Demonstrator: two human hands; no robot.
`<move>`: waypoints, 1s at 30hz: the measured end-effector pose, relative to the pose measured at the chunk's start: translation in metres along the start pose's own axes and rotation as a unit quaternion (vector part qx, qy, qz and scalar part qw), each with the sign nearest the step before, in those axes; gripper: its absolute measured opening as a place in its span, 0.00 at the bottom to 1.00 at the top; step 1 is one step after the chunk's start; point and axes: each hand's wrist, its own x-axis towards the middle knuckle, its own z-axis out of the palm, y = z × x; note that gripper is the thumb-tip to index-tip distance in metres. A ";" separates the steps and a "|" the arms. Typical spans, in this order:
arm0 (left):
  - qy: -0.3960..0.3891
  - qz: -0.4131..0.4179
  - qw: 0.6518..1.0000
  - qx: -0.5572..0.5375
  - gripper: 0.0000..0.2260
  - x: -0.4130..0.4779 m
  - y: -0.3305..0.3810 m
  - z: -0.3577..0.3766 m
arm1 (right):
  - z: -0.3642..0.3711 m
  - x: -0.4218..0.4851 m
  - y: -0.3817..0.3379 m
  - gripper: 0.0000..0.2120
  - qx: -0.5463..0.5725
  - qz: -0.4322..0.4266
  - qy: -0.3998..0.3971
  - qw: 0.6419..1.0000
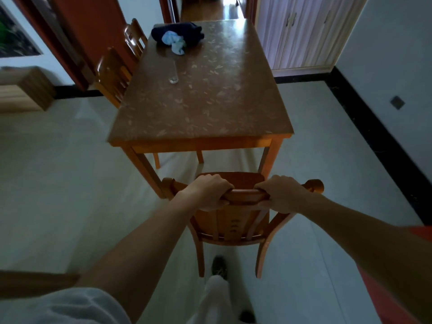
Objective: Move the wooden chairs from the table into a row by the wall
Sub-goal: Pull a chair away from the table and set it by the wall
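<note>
A wooden chair (233,226) stands in front of me at the near end of the table (205,106), its seat a little clear of the table's edge. My left hand (207,191) and my right hand (281,194) both grip the chair's top rail, side by side. Two more wooden chairs are tucked along the table's left side, the nearer chair (112,77) and the farther chair (135,37).
On the table lie a dark cloth bundle (177,33) and a clear glass (173,76). A white wall with black skirting (374,127) runs along the right. A wooden cabinet (25,90) stands at the left, a wardrobe (304,33) at the back right.
</note>
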 end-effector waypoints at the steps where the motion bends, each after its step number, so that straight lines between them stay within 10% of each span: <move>1: 0.005 -0.001 1.000 0.002 0.05 -0.012 0.014 0.009 | 0.006 -0.018 -0.007 0.06 0.001 -0.001 -0.003 1.000; 30: 0.011 -0.003 1.000 0.009 0.07 -0.336 0.433 0.261 | 0.231 -0.527 -0.221 0.06 -0.012 0.108 -0.022 0.994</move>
